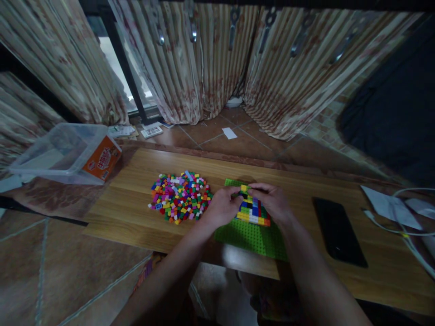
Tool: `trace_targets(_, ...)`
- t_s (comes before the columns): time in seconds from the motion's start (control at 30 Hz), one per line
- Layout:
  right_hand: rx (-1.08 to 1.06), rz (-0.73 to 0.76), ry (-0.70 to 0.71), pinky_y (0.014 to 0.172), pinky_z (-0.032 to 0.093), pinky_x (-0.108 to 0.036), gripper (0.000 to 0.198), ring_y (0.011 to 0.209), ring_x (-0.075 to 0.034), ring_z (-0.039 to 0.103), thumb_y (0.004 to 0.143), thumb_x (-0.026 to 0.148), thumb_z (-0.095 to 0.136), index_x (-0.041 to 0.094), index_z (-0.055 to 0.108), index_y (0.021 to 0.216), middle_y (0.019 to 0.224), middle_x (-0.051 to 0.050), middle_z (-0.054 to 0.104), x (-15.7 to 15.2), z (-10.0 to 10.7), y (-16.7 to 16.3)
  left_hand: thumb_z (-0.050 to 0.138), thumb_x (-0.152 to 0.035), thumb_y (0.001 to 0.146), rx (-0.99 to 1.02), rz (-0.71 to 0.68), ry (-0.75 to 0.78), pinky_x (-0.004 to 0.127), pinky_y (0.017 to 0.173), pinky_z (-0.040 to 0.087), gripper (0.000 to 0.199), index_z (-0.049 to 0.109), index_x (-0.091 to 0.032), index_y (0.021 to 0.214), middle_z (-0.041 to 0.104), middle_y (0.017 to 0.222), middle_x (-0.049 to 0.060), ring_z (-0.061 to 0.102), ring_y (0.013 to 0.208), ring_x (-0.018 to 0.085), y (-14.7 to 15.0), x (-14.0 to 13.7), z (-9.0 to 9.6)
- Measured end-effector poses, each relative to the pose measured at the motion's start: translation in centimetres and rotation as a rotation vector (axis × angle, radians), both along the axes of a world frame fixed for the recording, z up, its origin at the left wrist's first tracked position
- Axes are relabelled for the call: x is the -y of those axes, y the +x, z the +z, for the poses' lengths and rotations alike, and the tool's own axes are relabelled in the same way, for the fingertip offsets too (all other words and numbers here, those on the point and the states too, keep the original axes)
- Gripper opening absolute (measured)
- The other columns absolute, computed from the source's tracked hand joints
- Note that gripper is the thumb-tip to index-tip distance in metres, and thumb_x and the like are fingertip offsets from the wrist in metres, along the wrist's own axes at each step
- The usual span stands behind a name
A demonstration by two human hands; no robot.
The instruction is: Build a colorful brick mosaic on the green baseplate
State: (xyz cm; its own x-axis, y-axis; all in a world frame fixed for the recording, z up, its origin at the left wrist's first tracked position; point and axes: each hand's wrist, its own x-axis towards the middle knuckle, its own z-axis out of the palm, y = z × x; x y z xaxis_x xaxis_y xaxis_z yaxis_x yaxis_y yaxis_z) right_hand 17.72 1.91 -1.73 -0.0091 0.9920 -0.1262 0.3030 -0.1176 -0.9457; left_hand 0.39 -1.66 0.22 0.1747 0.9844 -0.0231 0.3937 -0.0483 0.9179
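A studded green baseplate (253, 237) lies on the wooden table, carrying a block of assembled toy bricks (253, 213) in yellow, blue, white, black, red and orange. My left hand (224, 206) is at the left side of these bricks, thumb and fingers closed against them near the far end. From the right, my right hand (273, 201) curls over the far right edge, its thumb and fingertips close to a yellow brick (244, 188). The fingertips of both hands meet at the bricks, and the exact piece between them is partly hidden.
Left of the baseplate spreads a heap of loose coloured bricks (180, 197). A clear plastic box (64, 154) with an orange label stands beyond the table's left end. A black phone or tablet (340, 231), a white cable (387, 222) and papers (390, 206) lie on the right.
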Motion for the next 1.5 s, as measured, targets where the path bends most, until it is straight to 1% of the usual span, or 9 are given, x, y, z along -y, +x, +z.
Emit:
trace_targets(0.43, 0.098, 0.040, 0.038, 0.076, 0.054, -0.038, 0.037, 0.085, -0.025, 0.070, 0.073, 0.054, 0.070, 0.022, 0.077, 0.090, 0.092, -0.006, 0.077, -0.1, 0.4, 0.6, 0.045, -0.023, 0.088, -0.228, -0.067, 0.032, 0.025, 0.061, 0.043, 0.029, 0.073, -0.016, 0.086, 0.070, 0.076, 0.005, 0.060, 0.065, 0.016, -0.5, 0.5, 0.5)
trace_targets(0.63, 0.173, 0.038, 0.009, 0.072, 0.054, -0.034, 0.038, 0.082, -0.024, 0.069, 0.076, 0.053, 0.065, 0.021, 0.077, 0.091, 0.086, -0.005, 0.076, 0.1, 1.0, 0.4, 0.046, -0.025, 0.089, -0.281, -0.129, 0.037, 0.023, 0.062, 0.043, 0.030, 0.075, -0.016, 0.089, 0.071, 0.077, 0.003, 0.061, 0.068, 0.014, -1.9, 0.4, 1.0)
trace_targets(0.73, 0.196, 0.027, -0.021, 0.070, 0.054, -0.034, 0.037, 0.081, -0.024, 0.070, 0.075, 0.053, 0.065, 0.021, 0.077, 0.090, 0.086, -0.005, 0.077, 0.2, 1.3, 0.3, 0.045, -0.021, 0.088, -0.352, -0.018, 0.062, 0.022, 0.067, 0.044, 0.029, 0.074, -0.016, 0.087, 0.073, 0.082, 0.004, 0.063, 0.074, 0.015, -4.0, 0.0, 1.8)
trace_targets(0.83, 0.219, 0.030, -0.028, 0.072, 0.054, -0.034, 0.036, 0.081, -0.024, 0.070, 0.075, 0.052, 0.065, 0.022, 0.077, 0.091, 0.089, -0.005, 0.077, 0.2, 1.3, 0.4, 0.044, -0.018, 0.088, -0.517, 0.190, 0.073, 0.024, 0.072, 0.045, 0.029, 0.073, -0.016, 0.085, 0.074, 0.086, 0.007, 0.064, 0.078, 0.016, -7.5, -0.4, 2.4)
trace_targets(1.0, 0.243, 0.058, 0.005, 0.076, 0.054, -0.037, 0.038, 0.084, -0.025, 0.070, 0.075, 0.053, 0.064, 0.022, 0.077, 0.093, 0.093, -0.005, 0.077, 0.0, 0.9, 0.7, 0.055, -0.023, 0.084, -0.724, 0.516, -0.082, 0.029, 0.079, 0.047, 0.025, 0.073, -0.019, 0.101, 0.074, 0.095, 0.009, 0.067, 0.090, 0.022, -12.8, -0.3, 2.0)
trace_targets(1.17, 0.308, 0.048, 0.034, 0.077, 0.053, -0.036, 0.036, 0.083, -0.025, 0.070, 0.076, 0.052, 0.063, 0.022, 0.077, 0.090, 0.089, -0.004, 0.077, -0.1, 0.8, 0.5, 0.057, -0.031, 0.083, -0.794, 0.470, -0.114, 0.031, 0.080, 0.047, 0.025, 0.073, -0.018, 0.098, 0.074, 0.095, 0.011, 0.067, 0.093, 0.024, -13.1, -0.2, 1.7)
trace_targets(1.33, 0.294, 0.054, 0.037, 0.074, 0.053, -0.036, 0.036, 0.082, -0.025, 0.070, 0.076, 0.052, 0.062, 0.021, 0.077, 0.090, 0.088, -0.005, 0.077, -0.1, 0.9, 0.5, 0.054, -0.021, 0.082, -0.842, 0.463, -0.090, 0.032, 0.084, 0.047, 0.022, 0.073, -0.016, 0.092, 0.073, 0.100, 0.015, 0.066, 0.099, 0.027, -11.7, -0.7, 1.8)
trace_targets(1.4, 0.288, 0.076, 0.053, 0.074, 0.052, -0.035, 0.036, 0.083, -0.024, 0.070, 0.078, 0.052, 0.062, 0.022, 0.077, 0.091, 0.090, -0.004, 0.077, -0.1, 0.8, 0.6, 0.054, -0.021, 0.082, -0.772, 0.469, -0.062, 0.032, 0.082, 0.047, 0.021, 0.072, -0.016, 0.090, 0.073, 0.097, 0.014, 0.066, 0.095, 0.026, -11.9, -0.8, 1.8)
trace_targets(1.5, 0.233, 0.058, 0.087, 0.076, 0.053, -0.035, 0.035, 0.085, -0.024, 0.070, 0.080, 0.052, 0.062, 0.022, 0.076, 0.091, 0.092, -0.005, 0.077, -0.1, 0.6, 0.5, 0.055, -0.024, 0.084, -0.490, 0.428, 0.022, 0.029, 0.076, 0.046, 0.019, 0.071, -0.015, 0.082, 0.071, 0.083, 0.008, 0.064, 0.083, 0.021, -12.1, -0.9, 1.7)
